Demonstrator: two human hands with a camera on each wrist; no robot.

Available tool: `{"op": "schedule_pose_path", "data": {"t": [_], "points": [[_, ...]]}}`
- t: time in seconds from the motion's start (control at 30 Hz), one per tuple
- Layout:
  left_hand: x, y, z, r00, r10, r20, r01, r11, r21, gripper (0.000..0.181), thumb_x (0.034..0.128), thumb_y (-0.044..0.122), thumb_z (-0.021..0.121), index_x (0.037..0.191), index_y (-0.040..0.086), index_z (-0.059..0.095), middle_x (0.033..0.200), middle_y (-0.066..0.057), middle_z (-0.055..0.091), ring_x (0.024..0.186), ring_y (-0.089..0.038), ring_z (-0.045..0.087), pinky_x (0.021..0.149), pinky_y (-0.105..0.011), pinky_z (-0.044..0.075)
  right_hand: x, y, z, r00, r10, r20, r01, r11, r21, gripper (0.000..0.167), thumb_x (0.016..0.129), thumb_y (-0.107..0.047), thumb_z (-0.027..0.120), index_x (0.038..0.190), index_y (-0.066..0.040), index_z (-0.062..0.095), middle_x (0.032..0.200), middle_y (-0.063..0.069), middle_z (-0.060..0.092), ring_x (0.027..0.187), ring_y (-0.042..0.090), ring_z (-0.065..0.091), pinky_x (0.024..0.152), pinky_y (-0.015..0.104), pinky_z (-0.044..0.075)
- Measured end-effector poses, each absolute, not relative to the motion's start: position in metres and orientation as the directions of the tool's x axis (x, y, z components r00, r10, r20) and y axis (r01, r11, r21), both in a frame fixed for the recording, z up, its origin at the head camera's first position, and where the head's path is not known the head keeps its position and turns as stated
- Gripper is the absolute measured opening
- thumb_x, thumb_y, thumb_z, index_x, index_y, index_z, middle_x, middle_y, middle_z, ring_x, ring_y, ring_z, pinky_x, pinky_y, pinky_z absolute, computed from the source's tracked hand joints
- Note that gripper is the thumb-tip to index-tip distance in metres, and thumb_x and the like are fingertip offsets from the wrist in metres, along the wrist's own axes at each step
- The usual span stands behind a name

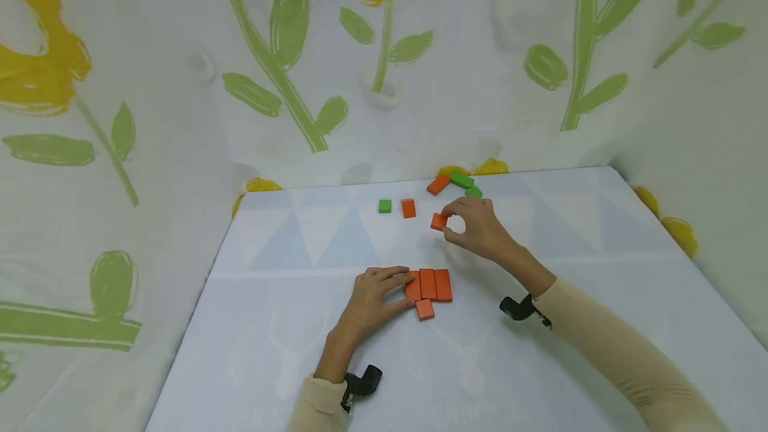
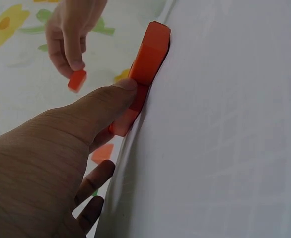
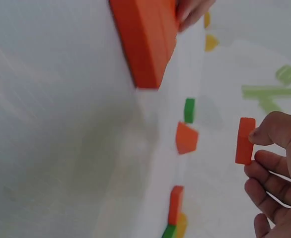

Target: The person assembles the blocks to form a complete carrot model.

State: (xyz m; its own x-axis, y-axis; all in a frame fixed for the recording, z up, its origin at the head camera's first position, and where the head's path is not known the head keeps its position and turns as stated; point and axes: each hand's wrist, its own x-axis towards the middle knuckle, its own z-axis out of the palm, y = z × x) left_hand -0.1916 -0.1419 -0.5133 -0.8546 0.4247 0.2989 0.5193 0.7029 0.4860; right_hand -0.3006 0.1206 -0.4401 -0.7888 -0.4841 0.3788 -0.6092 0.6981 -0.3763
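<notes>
Orange blocks (image 1: 427, 284) form a row on the bench (image 1: 480, 365), long sides pointing away; from here my left hand (image 1: 369, 295) grips the row's left end, while my right hand (image 1: 475, 225) pinches a small block (image 1: 438, 221) beyond the row, well apart

My L hand (image 1: 370, 297) is down near the bench (image 1: 240, 352), thumb apart from fingers in a loose C; my R hand (image 1: 478, 227) hovers above the bench's far half, thumb & idx pinching, R arm (image 1: 618, 349) stretched fwd.
</notes>
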Motion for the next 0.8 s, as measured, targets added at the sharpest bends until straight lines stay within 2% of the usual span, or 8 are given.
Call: {"op": "schedule_pose_path", "data": {"t": [0.17,0.4,0.63,0.8], "points": [[-0.193,-0.146,-0.513,-0.852,0.417,0.316,0.523,0.707,0.476,0.047,0.0887,0.039,0.076,0.132,0.022,0.068,0.137,0.006,0.06,0.116,-0.025,0.053,0.094,-0.053,0.04,-0.265,0.124,-0.435,-0.726,-0.55,0.413,-0.686,0.616,-0.386,0.024,0.082,-0.011,0.079,0.105,-0.01,0.07,0.104,0.001,0.068,0.105,0.022,0.056,0.095,0.048,0.032],[-0.192,-0.151,-0.511,-0.856,0.422,0.298,0.517,0.705,0.486,0.048,0.0888,0.039,0.076,0.133,0.022,0.068,0.138,0.005,0.06,0.119,-0.026,0.052,0.096,-0.053,0.038,-0.226,0.13,-0.446,-0.652,-0.627,0.427,-0.758,0.551,-0.348,0.026,0.08,-0.014,0.081,0.104,-0.013,0.07,0.105,-0.005,0.067,0.108,0.018,0.057,0.093,0.045,0.034],[-0.194,-0.147,-0.512,-0.84,0.428,0.335,0.543,0.683,0.488,0.048,0.0888,0.039,0.076,0.132,0.021,0.068,0.138,0.006,0.06,0.117,-0.025,0.052,0.095,-0.052,0.038,-0.207,0.138,-0.458,-0.561,-0.7,0.442,-0.828,0.477,-0.296,0.03,0.078,-0.014,0.083,0.106,-0.014,0.07,0.109,-0.005,0.065,0.108,0.016,0.056,0.093,0.045,0.036],[-0.193,-0.144,-0.513,-0.836,0.447,0.319,0.549,0.67,0.499,0.048,0.0897,0.04,0.075,0.134,0.021,0.067,0.139,0.005,0.059,0.117,-0.024,0.053,0.095,-0.052,0.038,-0.198,0.141,-0.468,-0.537,-0.728,0.426,-0.843,0.461,-0.276,0.029,0.078,-0.016,0.083,0.104,-0.014,0.071,0.108,-0.005,0.066,0.107,0.016,0.057,0.093,0.047,0.038]]}}
